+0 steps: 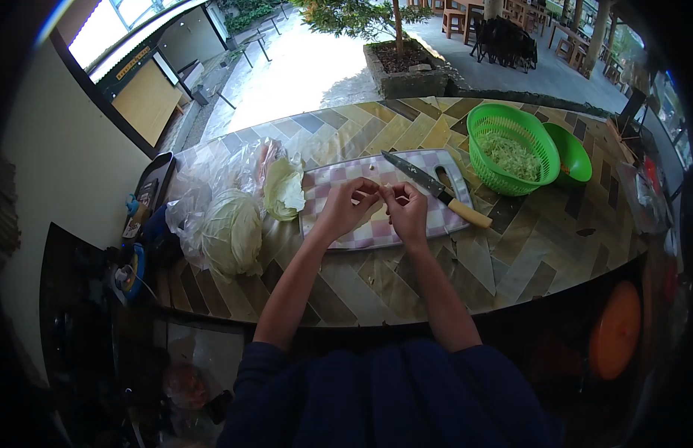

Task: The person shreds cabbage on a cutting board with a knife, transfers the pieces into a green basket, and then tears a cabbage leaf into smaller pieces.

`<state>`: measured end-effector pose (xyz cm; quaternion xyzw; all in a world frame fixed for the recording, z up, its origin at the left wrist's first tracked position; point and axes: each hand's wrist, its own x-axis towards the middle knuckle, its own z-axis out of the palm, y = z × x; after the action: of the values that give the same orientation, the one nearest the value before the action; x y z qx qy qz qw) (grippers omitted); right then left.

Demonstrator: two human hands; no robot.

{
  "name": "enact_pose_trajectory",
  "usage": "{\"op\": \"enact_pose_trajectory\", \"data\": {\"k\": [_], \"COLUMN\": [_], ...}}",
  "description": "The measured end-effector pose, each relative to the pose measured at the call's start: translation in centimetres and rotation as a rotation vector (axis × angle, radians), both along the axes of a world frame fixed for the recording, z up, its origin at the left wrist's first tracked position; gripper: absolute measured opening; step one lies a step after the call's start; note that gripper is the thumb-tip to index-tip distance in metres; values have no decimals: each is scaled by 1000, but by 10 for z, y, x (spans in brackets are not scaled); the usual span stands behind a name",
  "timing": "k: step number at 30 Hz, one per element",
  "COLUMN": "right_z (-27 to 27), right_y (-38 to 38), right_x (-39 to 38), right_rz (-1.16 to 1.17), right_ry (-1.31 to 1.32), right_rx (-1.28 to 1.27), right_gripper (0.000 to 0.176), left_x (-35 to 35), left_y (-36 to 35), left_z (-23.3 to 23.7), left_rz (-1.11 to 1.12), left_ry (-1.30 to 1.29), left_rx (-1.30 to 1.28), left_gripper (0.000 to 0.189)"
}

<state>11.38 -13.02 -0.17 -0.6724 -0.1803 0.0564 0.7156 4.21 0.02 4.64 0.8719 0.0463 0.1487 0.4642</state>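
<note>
Both hands are up over the board, and between the fingertips sits a pale scrap (384,186), too small to name for sure, though it looks like a bit of cabbage. The left hand (346,203) and the right hand (407,209) meet thumb to thumb, fingers curled in and pinched on that scrap from either side, which suggests fine picking work rather than a firm hold. Directly beneath the fingers lies one pink-checked cutting board (339,168), so anything dropped lands on it. Just right of the right fingers rests one knife (428,187), flat on the board with its wooden handle toward the person, set down so both hands are free. Farther right of the fingers stands one green colander (503,183) with shredded cabbage (514,155) in it, and one green bowl (574,153) touches its far side. Left of the left fingers, just off the board, lies one cut cabbage piece (284,187), and beyond it one whole cabbage head (230,231) sits on crumpled clear plastic (197,187), all close by on the tiled counter (526,246).
</note>
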Motion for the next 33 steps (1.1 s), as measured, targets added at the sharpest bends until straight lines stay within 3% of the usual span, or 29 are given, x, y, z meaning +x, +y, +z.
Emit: {"op": "enact_pose_trajectory", "data": {"k": [3, 6, 9, 13, 16, 17, 26, 29, 33], "right_z": [9, 4, 32, 28, 18, 14, 11, 41, 35], "right_y": [-7, -20, -47, -77, -87, -87, -91, -95, -109], "right_x": [1, 15, 14, 27, 26, 27, 45, 28, 17], "right_rz": [-38, -206, -169, -189, -143, -130, 39, 132, 329], "right_ry": [-102, -447, -409, -610, -670, -688, -683, -510, -423], "right_rx": [-184, -442, -544, -876, -1110, -1171, -1227, -1166, -794], "right_gripper": [22, 29, 36, 38, 38, 38, 43, 38, 41], "left_x": [18, 27, 34, 36, 32, 33, 26, 18, 9], "left_y": [8, 8, 8, -2, -6, -7, -12, -21, -33], "left_z": [-17, -27, -34, -34, -42, -44, -59, -57, -50], "left_rz": [-33, -5, 29, 100, 161, 148, 77, 75, 95], "left_ry": [44, 107, 101, 152, -150, -121, -189, -202, -201], "left_rx": [-27, -8, 122, 284, 575, 549, 687, 758, 774], "left_gripper": [20, 19, 19, 19, 14, 13, 16, 21, 23]}}
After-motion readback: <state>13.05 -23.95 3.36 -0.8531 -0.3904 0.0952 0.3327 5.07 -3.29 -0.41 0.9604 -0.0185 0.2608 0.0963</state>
